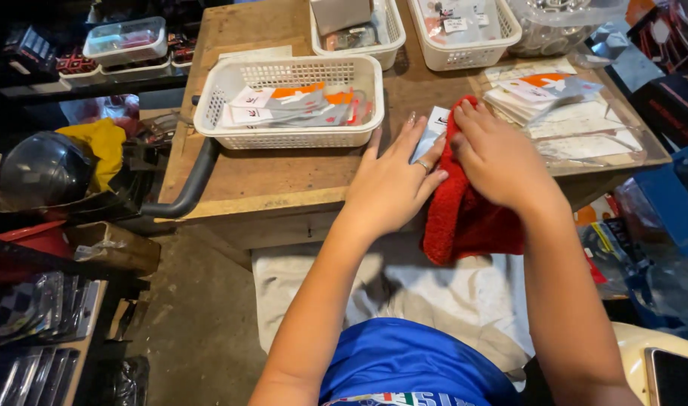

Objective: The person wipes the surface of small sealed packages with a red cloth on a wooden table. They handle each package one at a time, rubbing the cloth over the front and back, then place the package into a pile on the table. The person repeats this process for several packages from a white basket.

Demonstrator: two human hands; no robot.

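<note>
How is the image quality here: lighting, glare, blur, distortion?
Head view: the wooden table is evenly lit and sharp; the left hand and right hand on the red cloth show no motion blur; the left shelves fall into deep shadow; straight edges bow slightly from the wide lens; mild sheen on clear plastic sleeves.

red cloth: fluffy terry | table: worn matt wood | basket: white plastic
</note>
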